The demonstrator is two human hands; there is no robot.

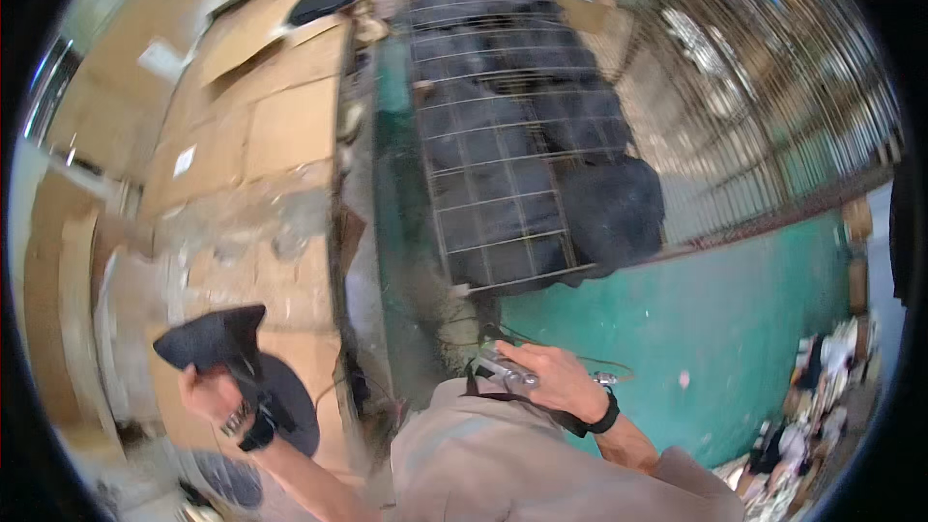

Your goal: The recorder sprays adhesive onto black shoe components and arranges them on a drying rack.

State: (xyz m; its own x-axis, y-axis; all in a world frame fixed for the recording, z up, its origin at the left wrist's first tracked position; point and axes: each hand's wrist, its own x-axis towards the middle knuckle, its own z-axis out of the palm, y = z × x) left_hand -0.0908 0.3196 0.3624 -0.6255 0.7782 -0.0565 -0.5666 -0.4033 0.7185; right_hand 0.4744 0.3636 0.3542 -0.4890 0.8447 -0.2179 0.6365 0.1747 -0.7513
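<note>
My left hand is raised over the cardboard-covered table, its fingers closed on a black fabric piece with a pointed end. Just beyond the wrist, a larger black rounded piece hangs or lies; whether it joins the held one I cannot tell. Near my waist, my right hand is wrapped round a silver metal spray gun. A thin brownish hose with a metal fitting shows beside that wrist. My right fingers partly cover the gun.
Cardboard sheets cover the long table at left, with a black oval piece at its far end. Ahead, a wire rack bears several dark fabric pieces. A metal grille stands at right, over green floor; scraps lie lower right.
</note>
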